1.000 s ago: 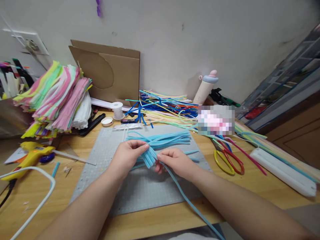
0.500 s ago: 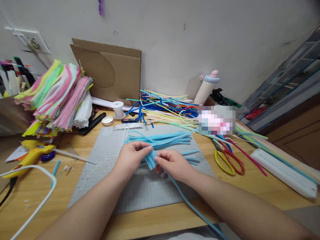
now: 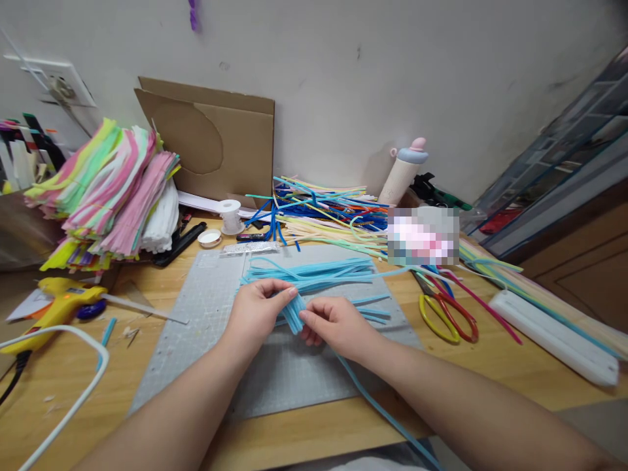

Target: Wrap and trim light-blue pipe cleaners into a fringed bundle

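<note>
Between my two hands is a flat, folded or woven bunch of light blue pipe cleaners [image 3: 293, 314]. My left hand [image 3: 262, 311] pinches its upper end between thumb and fingers. At its lower right edge, the thumb and fingers of my right hand [image 3: 336, 324] close on the strands. One long blue pipe cleaner [image 3: 375, 399] trails from under my right hand past the table's front edge. Behind my hands lies a pile of loose blue pipe cleaners [image 3: 324, 271] on the grey cutting mat [image 3: 196, 366]. My right fingertips are partly hidden.
A yellow glue gun [image 3: 53, 311] with a white cable [image 3: 98, 379] lies at left, below bundled coloured pipe cleaners [image 3: 118, 190]. Red-and-yellow-handled scissors [image 3: 449, 317] and a white power strip [image 3: 554, 337] lie at right. Cardboard [image 3: 245, 147] and a bottle [image 3: 402, 173] stand behind.
My right hand has shifted slightly along the lower edge of the blue bunch. One pipe cleaner now reaches further right behind my right hand. The view has moved slightly.
</note>
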`<state>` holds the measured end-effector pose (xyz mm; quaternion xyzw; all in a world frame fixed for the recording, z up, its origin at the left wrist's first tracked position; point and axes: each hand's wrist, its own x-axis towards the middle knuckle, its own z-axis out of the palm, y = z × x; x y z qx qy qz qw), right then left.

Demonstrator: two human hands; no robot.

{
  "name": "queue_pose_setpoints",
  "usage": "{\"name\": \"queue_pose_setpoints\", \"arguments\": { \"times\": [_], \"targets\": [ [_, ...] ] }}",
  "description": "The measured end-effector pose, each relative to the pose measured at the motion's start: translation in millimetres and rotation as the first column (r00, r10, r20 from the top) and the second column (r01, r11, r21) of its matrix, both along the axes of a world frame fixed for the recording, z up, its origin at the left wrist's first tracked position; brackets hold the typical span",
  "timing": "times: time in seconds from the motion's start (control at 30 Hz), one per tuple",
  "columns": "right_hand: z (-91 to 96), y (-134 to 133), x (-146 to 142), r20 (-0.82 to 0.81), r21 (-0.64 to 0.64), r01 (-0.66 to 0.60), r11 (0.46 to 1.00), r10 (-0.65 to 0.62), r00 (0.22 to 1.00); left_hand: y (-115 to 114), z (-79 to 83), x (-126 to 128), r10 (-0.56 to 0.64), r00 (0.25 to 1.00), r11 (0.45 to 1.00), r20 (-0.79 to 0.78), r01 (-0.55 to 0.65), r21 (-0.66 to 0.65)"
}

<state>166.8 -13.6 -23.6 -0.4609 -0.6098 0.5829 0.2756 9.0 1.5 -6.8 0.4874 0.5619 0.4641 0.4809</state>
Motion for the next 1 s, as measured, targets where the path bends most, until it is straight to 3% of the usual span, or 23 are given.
{"name": "queue_pose_setpoints", "arguments": {
  "times": [0.6,1.0],
  "targets": [
    [2.6,-1.4,2.4,0.024,0.126,-0.062,0.990,0.060,0.998,1.8,2.7,-2.7,0.054,0.993,0.998,0.104,-0.052,-0.018],
    [1.0,0.3,1.6,-0.090,0.054,-0.050,0.997,0.055,0.994,2.9,2.3,-4.3,0.014,0.991,0.999,0.130,-0.009,-0.040]
  ]
}}
